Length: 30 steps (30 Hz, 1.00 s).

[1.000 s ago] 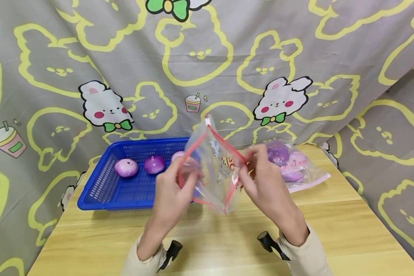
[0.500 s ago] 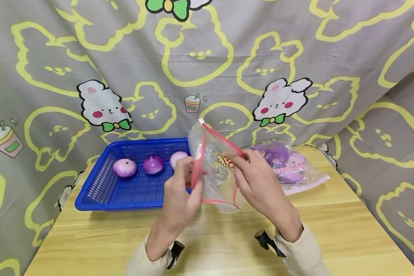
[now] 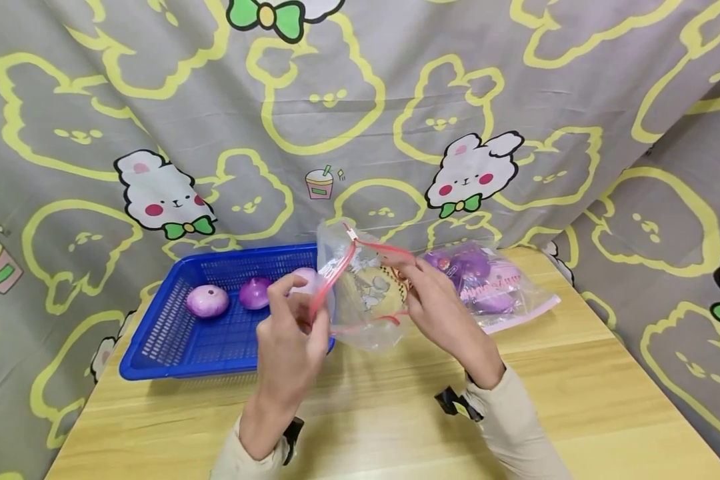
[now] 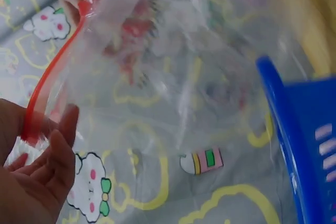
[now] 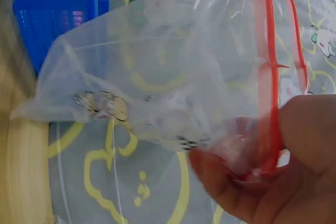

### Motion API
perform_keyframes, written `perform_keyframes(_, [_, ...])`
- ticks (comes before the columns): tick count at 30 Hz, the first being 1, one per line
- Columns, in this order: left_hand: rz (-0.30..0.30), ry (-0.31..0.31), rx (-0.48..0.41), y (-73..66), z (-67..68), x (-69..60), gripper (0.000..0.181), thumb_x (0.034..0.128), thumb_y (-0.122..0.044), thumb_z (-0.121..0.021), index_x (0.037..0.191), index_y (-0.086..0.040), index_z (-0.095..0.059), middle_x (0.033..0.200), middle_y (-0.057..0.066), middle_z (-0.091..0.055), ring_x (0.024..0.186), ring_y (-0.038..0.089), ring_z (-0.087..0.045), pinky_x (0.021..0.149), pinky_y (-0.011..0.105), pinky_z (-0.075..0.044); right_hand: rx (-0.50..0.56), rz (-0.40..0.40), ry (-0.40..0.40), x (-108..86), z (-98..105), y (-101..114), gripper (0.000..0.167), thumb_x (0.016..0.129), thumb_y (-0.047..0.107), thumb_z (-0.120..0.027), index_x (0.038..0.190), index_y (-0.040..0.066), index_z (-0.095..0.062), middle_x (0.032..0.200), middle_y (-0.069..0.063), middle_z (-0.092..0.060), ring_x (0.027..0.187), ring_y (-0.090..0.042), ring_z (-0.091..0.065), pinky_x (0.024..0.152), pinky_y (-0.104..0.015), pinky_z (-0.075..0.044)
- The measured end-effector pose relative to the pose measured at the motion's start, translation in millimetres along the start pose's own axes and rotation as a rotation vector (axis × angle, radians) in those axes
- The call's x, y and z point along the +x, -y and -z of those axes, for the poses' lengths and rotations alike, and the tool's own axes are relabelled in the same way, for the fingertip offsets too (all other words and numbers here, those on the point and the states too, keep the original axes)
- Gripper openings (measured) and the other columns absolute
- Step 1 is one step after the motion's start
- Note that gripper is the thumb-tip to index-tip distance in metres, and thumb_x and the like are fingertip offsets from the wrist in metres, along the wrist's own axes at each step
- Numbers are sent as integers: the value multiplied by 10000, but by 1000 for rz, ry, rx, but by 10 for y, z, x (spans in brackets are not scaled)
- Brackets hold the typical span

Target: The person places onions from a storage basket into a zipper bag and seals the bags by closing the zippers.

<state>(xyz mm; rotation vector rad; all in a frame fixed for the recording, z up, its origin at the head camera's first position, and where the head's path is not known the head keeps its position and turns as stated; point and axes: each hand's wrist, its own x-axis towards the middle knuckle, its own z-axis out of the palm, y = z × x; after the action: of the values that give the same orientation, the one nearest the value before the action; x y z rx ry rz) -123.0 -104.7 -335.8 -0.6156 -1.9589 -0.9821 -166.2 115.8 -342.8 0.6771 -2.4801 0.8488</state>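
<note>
Pinching a clear zip bag (image 3: 360,287) by its red rim (image 3: 336,275), left hand (image 3: 288,343) and right hand (image 3: 447,310) curl thumb and fingers round opposite sides, mouth gaping between! The pale table (image 3: 372,420) spreads wide before the sleeves (image 3: 516,427); a patterned curtain (image 3: 216,107) closes off the back. Blue basket (image 3: 213,347) crowds in at left, a filled bag (image 3: 498,290) at right. Three purple onions (image 3: 207,302) in the basket, two bags altogether.

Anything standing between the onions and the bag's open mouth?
Yes: the left hand, gripping the bag, and the bag's left side stand between the onions and the mouth. The basket's right end is mostly hidden.
</note>
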Motion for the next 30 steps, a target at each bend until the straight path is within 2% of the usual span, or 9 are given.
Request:
perform_keyframes(3, [-98, 27, 47, 35, 15, -4, 282, 870, 68, -603, 1125, -13, -512, 801, 44, -602, 588, 110, -561, 487, 221, -482, -25, -33, -11, 18, 22, 19, 406, 891, -107, -457, 1085, 83, -759, 1002, -65, -662, 930, -233, -616, 769, -389, -485])
perform_keyframes(7, [-169, 193, 119, 46, 18, -27, 352, 828, 133, -527, 1097, -73, -620, 1097, 146, -582, 728, 249, -638, 591, 344, -570, -8, -56, -25, 19, 21, 42, 346, 910, -63, -473, 1013, 62, -778, 956, -40, -682, 810, -190, -592, 689, -353, -466])
perform_keyframes(9, [-146, 271, 149, 43, 9, -42, 424, 800, 161, -520, 1108, -86, -675, 1197, 177, -561, 820, 291, -660, 673, 367, -591, 1, -70, -58, 14, 10, 52, 289, 897, -23, -520, 1013, 51, -774, 903, -28, -670, 735, -158, -547, 642, -322, -440])
perform_keyframes(12, [-97, 342, 167, 45, -45, -69, 345, 846, 102, -598, 1155, -22, -688, 1149, 179, -575, 825, 268, -643, 732, 375, -582, -9, -65, -125, 7, -19, 54, 242, 885, 10, -594, 1055, 45, -763, 849, -56, -611, 692, -177, -473, 603, -319, -399])
perform_keyframes(14, [-70, 362, 197, 48, -102, -94, 265, 892, -10, -666, 1156, 13, -682, 1067, 151, -599, 779, 254, -638, 714, 379, -576, -37, -48, -157, 3, -45, 48, 253, 884, -20, -593, 1061, 44, -763, 858, -86, -571, 728, -195, -495, 628, -332, -424])
perform_keyframes(17, [-48, 346, 272, 60, -183, -134, 205, 869, -81, -721, 1050, 13, -699, 880, 92, -598, 645, 256, -598, 620, 396, -543, -85, -45, -158, 9, -81, 17, 316, 861, -109, -522, 1007, 25, -768, 878, -135, -545, 751, -255, -504, 637, -384, -453])
perform_keyframes(23, [68, 342, 428, 14, -228, -205, 57, 805, -32, -693, 839, -13, -651, 723, 99, -588, 564, 340, -571, 502, 456, -479, -217, -153, -53, 20, -100, -53, 188, 737, -163, -484, 745, -19, -605, 829, -144, -437, 722, -275, -456, 636, -415, -466])
perform_keyframes(26, [135, 373, 483, -29, -232, -243, 101, 792, -31, -689, 796, -26, -587, 690, 123, -580, 552, 369, -586, 475, 478, -471, -249, -179, 25, -1, -98, -47, 242, 709, -174, -508, 858, -35, -637, 858, -148, -404, 774, -299, -450, 694, -423, -467])
perform_keyframes(30, [163, 384, 523, -64, -230, -268, 115, 781, -28, -688, 817, -11, -580, 680, 139, -587, 558, 377, -607, 478, 487, -480, -253, -163, 100, -24, -83, -53, 437, 661, -189, -547, 1031, 0, -686, 884, -146, -420, 815, -309, -461, 740, -437, -458])
